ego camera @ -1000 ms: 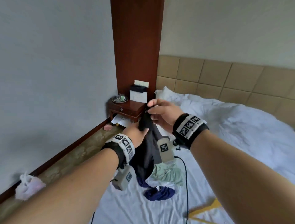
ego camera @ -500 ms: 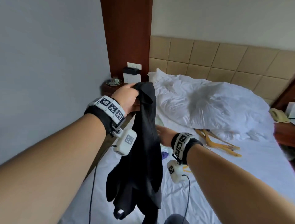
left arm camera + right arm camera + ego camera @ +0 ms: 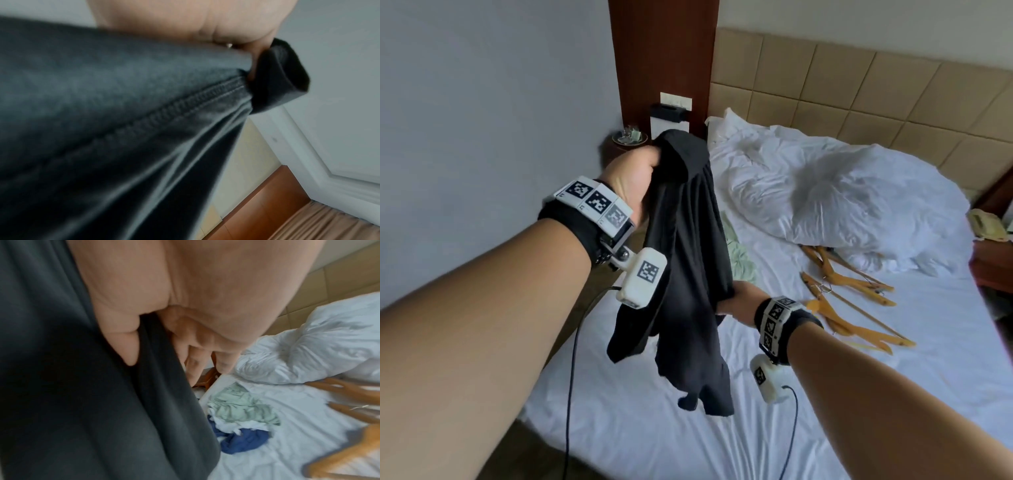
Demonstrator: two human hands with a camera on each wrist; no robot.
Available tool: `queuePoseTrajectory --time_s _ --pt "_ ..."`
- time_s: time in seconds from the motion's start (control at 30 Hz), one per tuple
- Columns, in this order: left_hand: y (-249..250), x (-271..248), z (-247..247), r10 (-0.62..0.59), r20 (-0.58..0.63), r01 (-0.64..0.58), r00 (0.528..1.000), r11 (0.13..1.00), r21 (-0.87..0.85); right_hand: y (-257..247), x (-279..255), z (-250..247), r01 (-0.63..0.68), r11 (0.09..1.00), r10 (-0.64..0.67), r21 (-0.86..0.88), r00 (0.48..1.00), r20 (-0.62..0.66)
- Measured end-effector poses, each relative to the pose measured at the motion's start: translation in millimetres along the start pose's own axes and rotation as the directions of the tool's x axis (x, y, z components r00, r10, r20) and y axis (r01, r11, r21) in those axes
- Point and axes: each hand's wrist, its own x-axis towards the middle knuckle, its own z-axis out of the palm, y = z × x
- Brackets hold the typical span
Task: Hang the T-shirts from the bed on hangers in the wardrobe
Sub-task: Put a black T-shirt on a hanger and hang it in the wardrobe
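Holding the black shirt (image 3: 688, 260) up over the bed (image 3: 825, 394), my left hand (image 3: 633, 174) clenches its top so it hangs straight; my right hand (image 3: 739, 301) pinches a lower fold, probably to untangle it before taking a hanger (image 3: 859, 329)

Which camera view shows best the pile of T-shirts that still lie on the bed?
The right wrist view: the pile of T-shirts lies open there, light green, white and blue together. The head view shows only a light green edge beside the black T-shirt. The left wrist view shows nothing of the pile.
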Motion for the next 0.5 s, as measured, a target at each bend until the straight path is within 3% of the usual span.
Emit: queuePoseTrajectory --time_s 0.1,0.23,0.37,0.43,0.5 --pt "-15.4 4.9 -9.9 -0.067 -0.001 0.067 0.998 0.998 0.01 30.8 -18.9 -8.6 -0.081 0.977 0.075 -0.197 0.996 -0.038" --pt "-21.9 -7.6 -5.4 -0.025 -0.06 0.03 0.998 0.996 0.083 69.1 -43.9 -22.8 -0.239 0.857 0.247 -0.457 0.968 -0.043" --pt "-14.8 -21.9 -3.5 0.073 -0.187 -0.042 0.98 0.986 0.163 112.5 -62.7 -53.3 -0.4 0.853 0.33 -0.336 0.911 -0.247" --pt "-4.9 -29.4 -8.2 0.079 -0.276 -0.026 0.958 0.981 0.19 118.1 -81.5 -72.3 -0.387 0.881 0.303 -0.273 0.904 -0.303" --pt "1.3 -37.8 -10.2 0.114 -0.301 0.002 0.947 0.933 0.359 115.1 -103.3 -92.0 -0.327 0.934 0.261 -0.144 0.9 -0.348"
